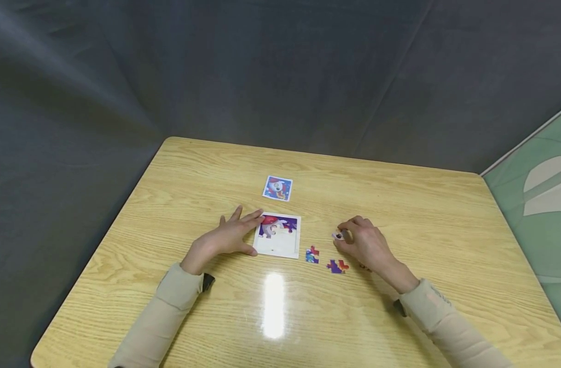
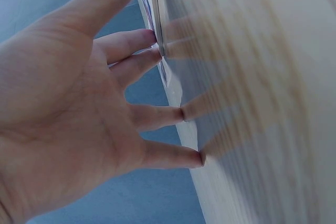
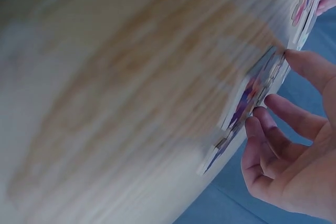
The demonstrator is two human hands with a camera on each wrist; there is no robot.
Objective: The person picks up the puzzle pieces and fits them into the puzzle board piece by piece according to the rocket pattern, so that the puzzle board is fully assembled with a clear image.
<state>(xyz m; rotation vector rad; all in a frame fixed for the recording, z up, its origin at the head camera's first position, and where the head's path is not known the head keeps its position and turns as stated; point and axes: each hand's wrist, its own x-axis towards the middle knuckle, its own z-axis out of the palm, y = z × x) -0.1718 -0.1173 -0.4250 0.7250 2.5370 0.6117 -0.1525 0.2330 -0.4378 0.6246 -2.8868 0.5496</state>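
My left hand [image 1: 229, 236] lies at the left side of a white square puzzle tray [image 1: 280, 250], its spread fingers touching the frame and the tabletop. Several pieces fill the tray's upper part, forming a picture [image 1: 272, 225] in red, white and purple. To the right, my right hand [image 1: 366, 243] pinches a small puzzle piece [image 1: 338, 235] between thumb and fingers, at or just over the table. Loose on the wood between the tray and this hand are a blue-and-red piece [image 1: 312, 255] and a purple-and-orange piece [image 1: 337, 266]. Another piece [image 1: 364, 267] is mostly hidden under the right wrist.
A small square picture card [image 1: 277, 188] lies beyond the tray on the wooden table [image 1: 400, 204]. Dark cloth [image 1: 280, 76] hangs behind and to the left of the table. A green patterned surface [image 1: 529, 204] borders the right edge.
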